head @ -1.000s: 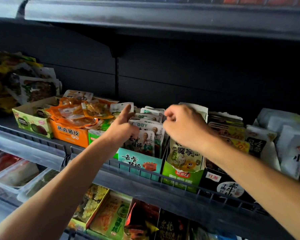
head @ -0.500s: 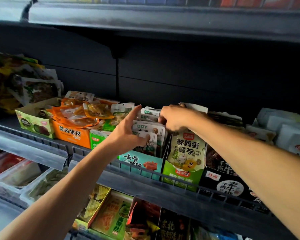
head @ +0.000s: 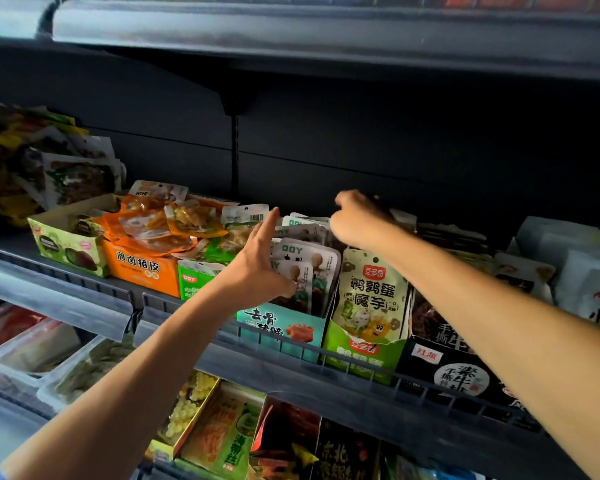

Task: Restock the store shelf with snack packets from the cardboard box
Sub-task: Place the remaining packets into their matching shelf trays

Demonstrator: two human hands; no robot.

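My left hand [head: 260, 265] is flat with straight fingers and presses against the white DDY snack packets [head: 309, 268] that stand in the teal display box [head: 281, 327]. My right hand [head: 357, 220] reaches over the row of green-and-white packets [head: 371, 299] to its back end. Its fingers curl down on the top of a snack packet [head: 404, 216] there, mostly hidden behind the wrist. All of this is on the middle store shelf [head: 326, 372]. The cardboard box is not in view.
An orange display box [head: 139, 268] and a light green one [head: 66, 247] with loose packets stand to the left. Black boxes [head: 451, 365] and white packets [head: 589, 292] fill the right. A wire rail fronts the shelf. Another shelf [head: 326, 36] hangs overhead, and more snacks lie below.
My right hand has moved from the front of the green-and-white row back toward the shelf's rear. My left hand has shifted onto the white packets and flattened against them.
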